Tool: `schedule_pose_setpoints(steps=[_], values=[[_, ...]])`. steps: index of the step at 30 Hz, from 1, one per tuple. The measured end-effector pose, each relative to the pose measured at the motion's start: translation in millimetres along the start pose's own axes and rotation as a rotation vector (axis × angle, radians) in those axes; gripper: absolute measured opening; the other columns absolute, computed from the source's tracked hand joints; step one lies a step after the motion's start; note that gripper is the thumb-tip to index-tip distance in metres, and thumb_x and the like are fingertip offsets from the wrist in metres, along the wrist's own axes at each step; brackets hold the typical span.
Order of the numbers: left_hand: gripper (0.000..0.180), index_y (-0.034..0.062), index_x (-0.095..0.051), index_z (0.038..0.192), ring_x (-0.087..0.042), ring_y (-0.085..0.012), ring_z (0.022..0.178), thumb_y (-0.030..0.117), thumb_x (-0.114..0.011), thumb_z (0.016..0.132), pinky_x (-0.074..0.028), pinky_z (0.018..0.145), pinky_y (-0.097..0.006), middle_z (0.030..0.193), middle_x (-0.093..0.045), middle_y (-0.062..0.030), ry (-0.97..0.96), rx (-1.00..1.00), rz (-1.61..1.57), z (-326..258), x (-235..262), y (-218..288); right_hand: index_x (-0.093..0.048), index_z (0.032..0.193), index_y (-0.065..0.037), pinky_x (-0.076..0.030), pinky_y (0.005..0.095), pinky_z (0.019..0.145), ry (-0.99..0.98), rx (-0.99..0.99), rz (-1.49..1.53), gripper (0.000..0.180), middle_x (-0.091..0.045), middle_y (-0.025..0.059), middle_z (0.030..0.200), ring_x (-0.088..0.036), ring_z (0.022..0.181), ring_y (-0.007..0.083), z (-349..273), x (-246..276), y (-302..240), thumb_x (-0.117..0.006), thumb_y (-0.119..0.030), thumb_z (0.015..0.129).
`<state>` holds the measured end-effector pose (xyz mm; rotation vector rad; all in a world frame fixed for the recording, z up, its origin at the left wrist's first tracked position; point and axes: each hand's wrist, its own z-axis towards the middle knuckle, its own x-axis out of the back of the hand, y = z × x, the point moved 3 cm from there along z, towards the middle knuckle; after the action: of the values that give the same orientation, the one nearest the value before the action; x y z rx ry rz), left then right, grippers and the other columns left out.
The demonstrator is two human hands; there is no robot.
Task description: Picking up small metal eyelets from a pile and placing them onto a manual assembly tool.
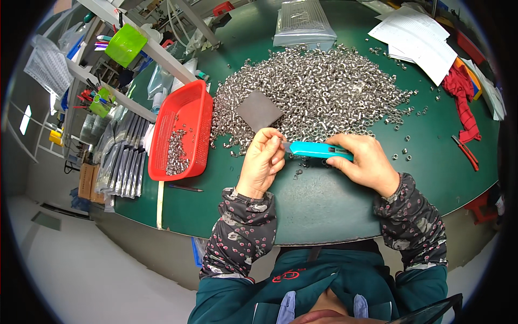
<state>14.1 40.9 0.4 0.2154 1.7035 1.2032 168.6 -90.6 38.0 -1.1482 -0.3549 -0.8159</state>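
My right hand grips a turquoise utility knife, its blade end pointing left. My left hand has its fingers pinched together at the knife's tip, likely around one small metal part that I cannot make out. Both hands hover over the green table, just in front of a large heap of small silver metal nuts. A dark grey square pad lies on the heap's near left side, right above my left hand.
A red plastic basket with some metal parts stands left of my hands. A pen lies near it. White papers, a red cloth and red-handled pliers lie at the right. A clear bag of parts sits at the back.
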Motion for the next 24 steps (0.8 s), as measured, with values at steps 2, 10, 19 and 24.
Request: schedule_pose_setpoints(steps=[2, 10, 19, 24], values=[[0.008, 0.0074, -0.047, 0.091, -0.031, -0.0034, 0.047, 0.013, -0.045, 0.086, -0.025, 0.036, -0.014, 0.081, -0.051, -0.0041, 0.004, -0.002, 0.008, 0.0, 1.7, -1.3, -0.056, 0.089, -0.005, -0.044, 0.0355, 0.059, -0.010, -0.013, 0.014, 0.026, -0.058, 0.0133, 0.075, -0.057, 0.068, 0.0288, -0.1, -1.5, 1.1, -0.060, -0.022, 0.070], [0.009, 0.0049, -0.048, 0.089, -0.031, -0.0025, 0.046, 0.012, -0.046, 0.085, -0.025, 0.035, -0.013, 0.078, -0.051, -0.0049, 0.017, -0.028, 0.056, -1.3, 4.6, -2.1, -0.057, 0.090, -0.005, -0.044, 0.0355, 0.060, -0.067, -0.043, 0.059, 0.026, -0.059, 0.0136, 0.075, -0.057, 0.069, 0.0292, -0.3, -5.0, 3.8, -0.060, -0.022, 0.071], [0.010, 0.0039, -0.050, 0.086, -0.031, -0.0015, 0.043, 0.013, -0.047, 0.085, -0.024, 0.034, -0.013, 0.071, -0.051, -0.0039, 0.076, -0.013, 0.020, -3.2, 3.8, -2.4, -0.056, 0.091, -0.005, -0.044, 0.0361, 0.062, -0.047, -0.021, 0.005, 0.025, -0.058, 0.0133, 0.079, -0.057, 0.071, 0.0290, -1.2, -5.6, 3.7, -0.059, -0.021, 0.072], [0.010, 0.0040, -0.050, 0.086, -0.031, -0.0013, 0.043, 0.013, -0.046, 0.085, -0.024, 0.033, -0.013, 0.071, -0.051, -0.0033, 0.063, 0.008, 0.003, -3.2, 4.7, -2.7, -0.056, 0.090, -0.006, -0.044, 0.0371, 0.060, -0.008, 0.027, -0.062, 0.025, -0.057, 0.0119, 0.075, -0.055, 0.069, 0.0288, -2.0, -5.4, 3.8, -0.059, -0.021, 0.071]])
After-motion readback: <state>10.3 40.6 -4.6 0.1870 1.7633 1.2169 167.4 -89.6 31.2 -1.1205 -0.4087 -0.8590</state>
